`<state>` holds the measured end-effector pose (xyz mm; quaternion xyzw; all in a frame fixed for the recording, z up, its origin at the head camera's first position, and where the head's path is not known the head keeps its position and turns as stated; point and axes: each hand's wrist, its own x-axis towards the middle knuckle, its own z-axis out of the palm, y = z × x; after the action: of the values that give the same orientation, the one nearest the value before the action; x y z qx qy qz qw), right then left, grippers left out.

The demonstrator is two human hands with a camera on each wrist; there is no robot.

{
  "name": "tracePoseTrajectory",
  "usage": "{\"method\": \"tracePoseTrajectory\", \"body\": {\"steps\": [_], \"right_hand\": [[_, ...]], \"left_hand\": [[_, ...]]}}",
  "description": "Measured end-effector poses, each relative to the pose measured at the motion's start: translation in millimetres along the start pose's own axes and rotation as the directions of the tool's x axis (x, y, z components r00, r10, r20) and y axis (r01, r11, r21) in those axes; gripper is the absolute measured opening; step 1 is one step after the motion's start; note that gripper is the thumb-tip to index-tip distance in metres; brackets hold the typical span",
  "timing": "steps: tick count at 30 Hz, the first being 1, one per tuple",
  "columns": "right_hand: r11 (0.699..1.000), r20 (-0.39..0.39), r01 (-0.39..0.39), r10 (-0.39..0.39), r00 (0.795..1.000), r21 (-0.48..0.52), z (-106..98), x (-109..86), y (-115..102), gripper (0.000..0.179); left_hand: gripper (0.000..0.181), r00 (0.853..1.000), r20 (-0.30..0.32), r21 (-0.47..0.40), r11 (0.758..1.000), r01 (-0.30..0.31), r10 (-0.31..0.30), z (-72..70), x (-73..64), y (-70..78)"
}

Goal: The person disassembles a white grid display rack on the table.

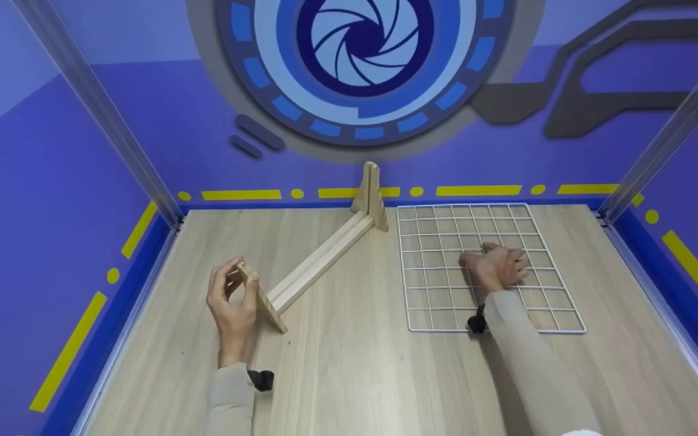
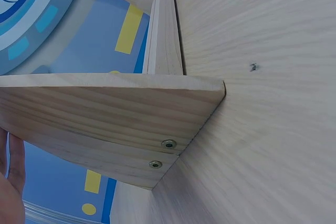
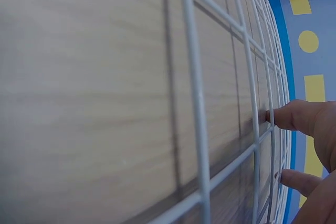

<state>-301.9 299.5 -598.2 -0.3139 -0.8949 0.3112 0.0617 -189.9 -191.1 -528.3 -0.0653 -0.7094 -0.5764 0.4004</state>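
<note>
A wooden stand with a long grooved crossbar (image 1: 322, 263) and two upright end pieces stands at an angle on the table. My left hand (image 1: 234, 309) holds its near end piece (image 1: 267, 306) at the top, thumb on one face and fingers on the other. Two metal screws (image 2: 168, 144) show low on that piece in the left wrist view. The far end piece (image 1: 371, 197) stands near the back wall. On the right a white wire grid panel (image 1: 440, 278) lies on the table. My right hand (image 1: 497, 266) grips its wires near the middle, fingertips between the bars.
The light wood table (image 1: 349, 381) ends at a purple back wall (image 1: 161, 133) with yellow marks. Metal posts (image 1: 106, 115) rise at both back corners. Side walls flank the table left and right.
</note>
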Motion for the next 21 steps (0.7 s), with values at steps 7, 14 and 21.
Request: {"method": "tracePoseTrajectory", "body": {"steps": [7, 14, 21], "right_hand": [[1.000, 0.017, 0.015, -0.015, 1.000, -0.011, 0.0, 0.4, 2.0, 0.076], [0.999, 0.005, 0.023, -0.023, 1.000, 0.034, 1.7, -2.8, 4.6, 0.074], [0.996, -0.027, 0.034, -0.032, 0.999, 0.079, 6.8, -4.5, 9.2, 0.072]], "left_hand": [[0.038, 1.000, -0.002, -0.003, 1.000, -0.007, 0.007, -0.1, 0.1, -0.5], [0.037, 1.000, -0.008, -0.019, 1.000, -0.005, 0.005, 0.6, 0.7, -3.1], [0.038, 1.000, -0.003, -0.026, 1.000, 0.000, -0.001, 0.2, 0.3, -3.2]]}}
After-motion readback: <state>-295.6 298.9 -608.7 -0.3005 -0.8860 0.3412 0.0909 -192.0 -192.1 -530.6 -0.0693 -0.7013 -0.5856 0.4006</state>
